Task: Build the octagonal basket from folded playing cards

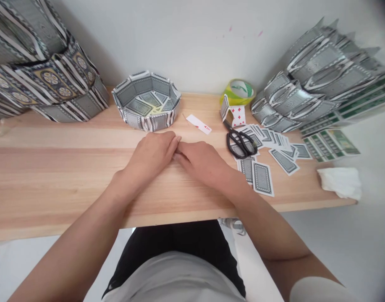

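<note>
My left hand (154, 152) and my right hand (205, 161) meet on the wooden tabletop, their fingertips touching. Both are closed, fingers curled under, and whatever may lie inside them is hidden. Just beyond them a narrow white card piece (199, 124) with red marks lies flat. Behind my left hand stands a round basket (148, 119) built of folded grey playing cards, with loose cards in its bottom. To the right of my right hand, black-handled scissors (241, 144) rest on a spread of grey-backed playing cards (263, 178).
A yellow-green tape roll (238, 93) sits by the wall, with a folded card (238, 115) before it. Tall card-built pieces stand at the left (66, 79) and right (305, 79). Green printed sheets (332, 144) and a white tissue (340, 181) lie at the right end.
</note>
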Motion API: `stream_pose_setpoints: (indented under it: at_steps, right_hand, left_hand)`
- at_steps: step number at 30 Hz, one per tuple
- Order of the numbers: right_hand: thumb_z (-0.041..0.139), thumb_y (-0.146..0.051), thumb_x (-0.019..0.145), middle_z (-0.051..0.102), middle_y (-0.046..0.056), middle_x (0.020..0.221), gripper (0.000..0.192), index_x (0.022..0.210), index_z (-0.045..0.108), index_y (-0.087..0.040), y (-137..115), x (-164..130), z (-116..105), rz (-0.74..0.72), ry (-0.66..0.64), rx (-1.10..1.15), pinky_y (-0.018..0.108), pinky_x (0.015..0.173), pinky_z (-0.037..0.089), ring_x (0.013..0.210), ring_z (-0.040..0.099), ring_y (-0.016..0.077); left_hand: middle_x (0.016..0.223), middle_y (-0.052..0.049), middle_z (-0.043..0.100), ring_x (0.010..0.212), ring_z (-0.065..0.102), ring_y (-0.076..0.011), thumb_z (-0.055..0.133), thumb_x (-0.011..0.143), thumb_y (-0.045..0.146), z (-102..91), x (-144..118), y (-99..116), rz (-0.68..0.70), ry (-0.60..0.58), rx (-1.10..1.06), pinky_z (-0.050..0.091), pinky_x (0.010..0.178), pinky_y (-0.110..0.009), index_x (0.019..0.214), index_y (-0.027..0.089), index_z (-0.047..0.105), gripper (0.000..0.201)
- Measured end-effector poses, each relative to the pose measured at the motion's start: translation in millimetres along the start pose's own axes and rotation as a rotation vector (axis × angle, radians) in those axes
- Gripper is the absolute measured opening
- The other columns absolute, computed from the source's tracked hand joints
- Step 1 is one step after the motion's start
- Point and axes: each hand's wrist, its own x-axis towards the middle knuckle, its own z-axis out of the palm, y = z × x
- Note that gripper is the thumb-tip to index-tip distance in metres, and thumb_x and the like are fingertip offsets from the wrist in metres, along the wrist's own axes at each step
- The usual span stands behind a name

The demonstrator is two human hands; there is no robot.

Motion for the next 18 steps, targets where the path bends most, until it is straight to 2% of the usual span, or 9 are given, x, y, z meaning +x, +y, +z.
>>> stream_pose_setpoints:
  at_steps: [6, 18]
  right_hand:
    - [0.039, -0.033, 0.098, 0.072, 0.010, 0.092, 0.029, 0.103, 0.062, -0.016, 1.7, -1.4, 1.8, -0.028, 0.005, -0.017, 0.029, 0.061, 0.034, 0.079, 0.066, 0.0230]
    - [0.040, -0.032, 0.098, 0.072, 0.010, 0.097, 0.029, 0.105, 0.063, -0.016, 0.1, 2.2, -0.1, -0.002, -0.021, -0.006, 0.028, 0.066, 0.036, 0.085, 0.066, 0.0229]
  left_hand:
    - [0.063, -0.003, 0.054, 0.060, 0.049, -0.0181, 0.033, 0.096, 0.031, -2.6, -0.8, 3.2, -0.017, -0.034, 0.028, 0.028, 0.058, -0.030, 0.071, 0.018, 0.054, 0.036]
    - [0.063, -0.004, 0.055, 0.061, 0.049, -0.0185, 0.033, 0.096, 0.031, -2.1, 0.4, 1.7, -0.023, -0.028, 0.019, 0.029, 0.060, -0.030, 0.069, 0.019, 0.053, 0.036]
